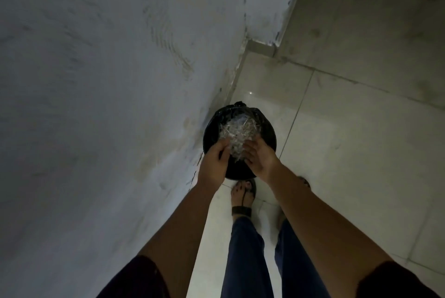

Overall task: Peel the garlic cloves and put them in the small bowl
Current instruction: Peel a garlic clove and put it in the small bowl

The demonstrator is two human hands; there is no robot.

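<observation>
Far left is just a big grey plastered wall (pixel 96 105), scuffed here and there, running down to a corner. Next to it the left hand (pixel 213 163) reaches out from a bare forearm with a dark sleeve (pixel 134 278) at the bottom edge. Its fingers are curled in towards the middle, right against a clump of pale papery scraps (pixel 237 134) that look like garlic skin. It's too dim and blurry to say whether that grip is actually clamped on the scraps or only brushing them, so I can't tell.

The scraps sit between both hands and spread up over the mouth of a round black bin (pixel 271 134). It has a black liner (pixel 240 105) bunched at its far rim, and it stands on the floor tight against the wall.

Just below the bin there's a sandalled foot (pixel 242 195) and dark blue trousers (pixel 245 249).

The right hand (pixel 261 160) comes in from the other side, fingers bent down onto the near edge of the clump. Same story with its grip: can't tell if it's pinching anything.

Right of that it's all pale glossy floor (pixel 349 153) tiles with grey grout lines
</observation>
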